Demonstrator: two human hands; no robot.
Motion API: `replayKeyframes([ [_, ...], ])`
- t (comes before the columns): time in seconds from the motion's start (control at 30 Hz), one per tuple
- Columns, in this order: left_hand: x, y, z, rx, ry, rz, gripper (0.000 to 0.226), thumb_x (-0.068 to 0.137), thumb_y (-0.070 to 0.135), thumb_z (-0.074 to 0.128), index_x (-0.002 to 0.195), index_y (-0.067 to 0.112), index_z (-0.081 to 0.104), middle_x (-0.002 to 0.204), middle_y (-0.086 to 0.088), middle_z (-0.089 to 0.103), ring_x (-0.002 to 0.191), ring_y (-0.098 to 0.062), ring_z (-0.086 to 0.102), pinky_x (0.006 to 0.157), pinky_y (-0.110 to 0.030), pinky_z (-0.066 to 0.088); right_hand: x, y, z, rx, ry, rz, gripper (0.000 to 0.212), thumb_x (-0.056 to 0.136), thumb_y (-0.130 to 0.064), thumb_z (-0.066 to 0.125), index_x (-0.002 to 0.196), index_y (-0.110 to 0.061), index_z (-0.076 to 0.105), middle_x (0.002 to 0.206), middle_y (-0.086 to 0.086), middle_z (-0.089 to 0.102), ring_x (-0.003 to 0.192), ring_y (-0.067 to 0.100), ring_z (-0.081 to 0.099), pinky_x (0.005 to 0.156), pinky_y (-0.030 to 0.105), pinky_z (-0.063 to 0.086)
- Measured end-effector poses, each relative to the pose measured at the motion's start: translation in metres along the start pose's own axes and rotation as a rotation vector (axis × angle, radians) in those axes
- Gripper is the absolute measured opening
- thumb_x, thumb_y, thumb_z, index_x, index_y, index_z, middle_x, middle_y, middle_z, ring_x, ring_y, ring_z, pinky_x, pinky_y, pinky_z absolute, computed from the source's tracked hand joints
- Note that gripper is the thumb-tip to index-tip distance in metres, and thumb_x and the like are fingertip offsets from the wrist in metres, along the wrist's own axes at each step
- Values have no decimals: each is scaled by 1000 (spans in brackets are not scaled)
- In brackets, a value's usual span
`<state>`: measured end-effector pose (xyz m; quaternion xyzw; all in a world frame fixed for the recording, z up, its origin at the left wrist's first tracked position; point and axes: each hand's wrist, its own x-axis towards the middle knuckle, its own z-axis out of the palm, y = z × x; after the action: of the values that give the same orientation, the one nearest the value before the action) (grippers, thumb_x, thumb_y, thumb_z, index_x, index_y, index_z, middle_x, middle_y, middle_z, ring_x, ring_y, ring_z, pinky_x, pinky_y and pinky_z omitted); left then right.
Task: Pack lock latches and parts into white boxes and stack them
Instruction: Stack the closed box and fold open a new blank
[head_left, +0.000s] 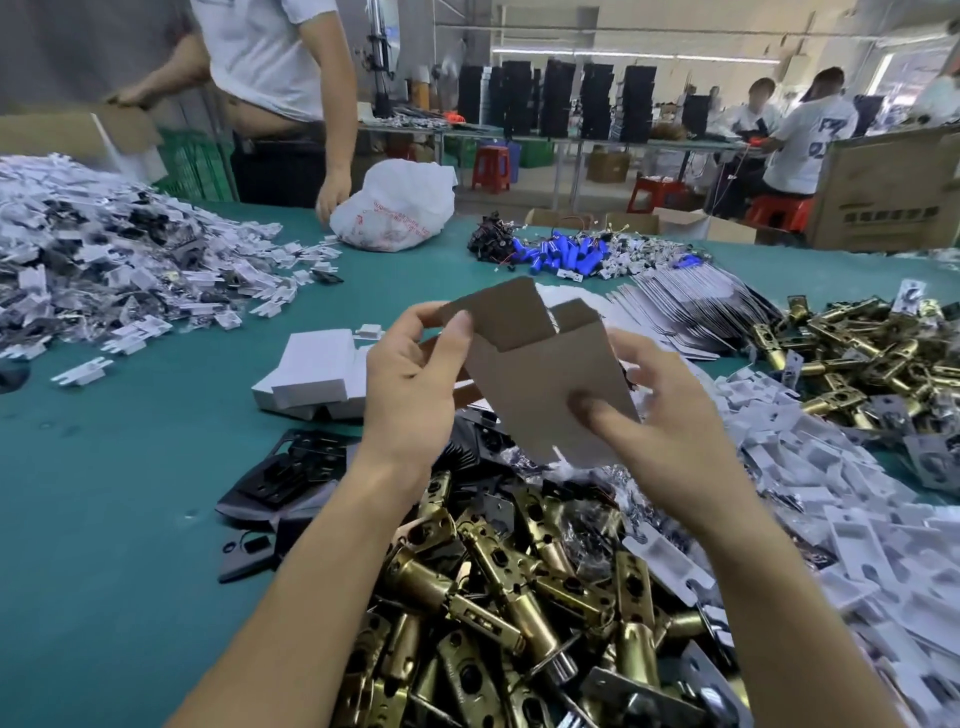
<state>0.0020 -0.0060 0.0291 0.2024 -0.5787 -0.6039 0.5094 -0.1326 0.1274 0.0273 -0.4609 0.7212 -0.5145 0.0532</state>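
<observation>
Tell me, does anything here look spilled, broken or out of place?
Nothing looks broken. The brass latches and white plastic pieces lie in loose heaps, and a few stray pieces sit on the green table beside their heap. The half-folded box looks normal.

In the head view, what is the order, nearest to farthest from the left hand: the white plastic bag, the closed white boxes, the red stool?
1. White boxes, just left of the left hand.
2. White plastic bag, across the table.
3. Red stool, on the floor beyond.

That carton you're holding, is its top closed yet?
Open. The carton has its top flaps standing up, brown inside showing; left hand pinches one flap, right hand grips the body. Contents: cannot tell.
</observation>
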Motion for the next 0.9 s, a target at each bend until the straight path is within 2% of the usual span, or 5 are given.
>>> replayKeyframes([
  [0.2,-4,3,8,236,4,-111,38,93,45,66,125,28,55,106,12,66,88,-6,68,85,-35,60,-3,-11,3,259,26,-71,24,94,-15,64,89,-38,70,87,-6,74,77,17,71,60,35,62],
  [0.37,-20,5,18,301,-224,-104,113,47,60,88,143,35,34,117,25,64,110,-4,66,94,-33,56,-3,-17,6,404,-93,-92,21,96,-7,58,89,-17,75,86,7,74,76,13,67,62,27,57],
  [0.5,-20,7,19,338,-204,-66,156,33,62,90,155,47,-5,162,4,29,147,-11,33,119,-42,34,-5,-23,13,398,-362,-115,28,85,20,50,103,8,68,106,30,68,108,44,64,92,61,50],
  [0.7,-18,11,13,445,-144,149,138,44,60,89,157,30,15,151,5,40,138,-15,42,113,-43,41,-9,-31,3,403,-552,-55,34,86,12,63,74,-20,62,68,0,58,70,9,56,60,30,45],
  [0.9,-21,7,13,825,-210,401,119,57,58,79,153,16,25,137,-1,41,121,-17,43,100,-42,47,-7,-33,-18,512,-325,18,53,71,-19,82,121,-20,65,105,8,73,94,22,72,75,29,58],
])
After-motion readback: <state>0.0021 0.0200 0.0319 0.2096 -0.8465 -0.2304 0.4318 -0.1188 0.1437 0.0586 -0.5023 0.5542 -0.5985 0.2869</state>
